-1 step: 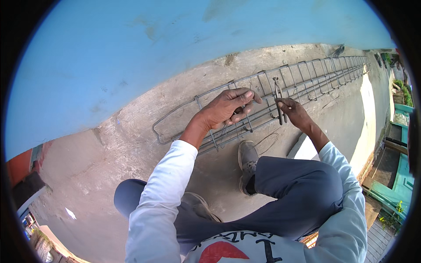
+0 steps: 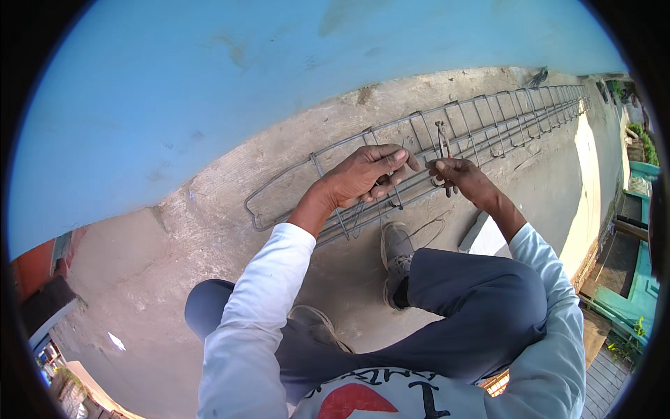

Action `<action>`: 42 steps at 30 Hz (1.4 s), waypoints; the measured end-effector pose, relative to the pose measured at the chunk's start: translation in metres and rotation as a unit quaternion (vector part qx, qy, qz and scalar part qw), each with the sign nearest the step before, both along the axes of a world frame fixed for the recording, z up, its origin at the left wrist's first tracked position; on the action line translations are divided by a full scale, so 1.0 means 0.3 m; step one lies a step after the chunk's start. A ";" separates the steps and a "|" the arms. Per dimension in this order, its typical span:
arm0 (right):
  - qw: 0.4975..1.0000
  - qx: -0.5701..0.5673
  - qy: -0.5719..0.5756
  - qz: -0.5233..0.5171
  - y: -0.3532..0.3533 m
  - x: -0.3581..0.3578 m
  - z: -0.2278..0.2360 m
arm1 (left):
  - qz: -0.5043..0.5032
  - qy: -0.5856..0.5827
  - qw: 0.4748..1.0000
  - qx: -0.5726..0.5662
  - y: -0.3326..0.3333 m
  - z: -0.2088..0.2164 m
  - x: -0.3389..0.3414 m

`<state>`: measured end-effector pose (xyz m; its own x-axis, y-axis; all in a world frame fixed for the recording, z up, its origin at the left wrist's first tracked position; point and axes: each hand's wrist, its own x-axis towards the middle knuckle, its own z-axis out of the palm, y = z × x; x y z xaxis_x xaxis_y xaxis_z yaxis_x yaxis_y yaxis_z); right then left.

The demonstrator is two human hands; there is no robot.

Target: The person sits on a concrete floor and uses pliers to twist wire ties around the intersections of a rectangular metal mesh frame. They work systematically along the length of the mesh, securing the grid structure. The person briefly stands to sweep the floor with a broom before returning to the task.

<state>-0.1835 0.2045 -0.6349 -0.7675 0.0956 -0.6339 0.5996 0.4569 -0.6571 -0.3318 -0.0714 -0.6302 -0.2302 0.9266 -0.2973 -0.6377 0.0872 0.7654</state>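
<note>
"One check: how far along is it looking?"

"Left hand [image 2: 370, 174] is curling over the steel cage [image 2: 394, 122]; grip's contents: cannot tell. Cage is lying on the floor [image 2: 146, 314], hoops [image 2: 317, 166] already spanning it; what's remaining isn't showing. Right hand [image 2: 457, 177] is pinching pincers [image 2: 440, 126]."

Grey concrete floor [image 2: 157, 293] — on it a long rebar cage [image 2: 469, 136], two shoes [image 2: 398, 250], a white scrap [image 2: 116, 341].
</note>
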 end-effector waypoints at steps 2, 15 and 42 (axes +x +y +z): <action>0.950 -0.295 -0.067 -0.081 -0.151 -0.039 0.096 | -0.048 0.028 0.998 -0.011 0.010 0.021 0.034; 0.850 -0.448 0.000 -0.277 -0.355 0.175 0.158 | -0.093 -0.042 0.993 -0.057 -0.033 0.031 0.255; 0.871 -0.334 0.161 -0.324 -0.436 -0.017 0.237 | 0.070 0.072 0.992 -0.077 -0.059 -0.026 0.260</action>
<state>-0.1888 0.0737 -0.5639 -0.8378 0.2668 -0.4763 0.3256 -0.4561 -0.8283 -0.2539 -0.0890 -0.6381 -0.4028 0.8294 -0.3872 -0.5371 0.1283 0.8337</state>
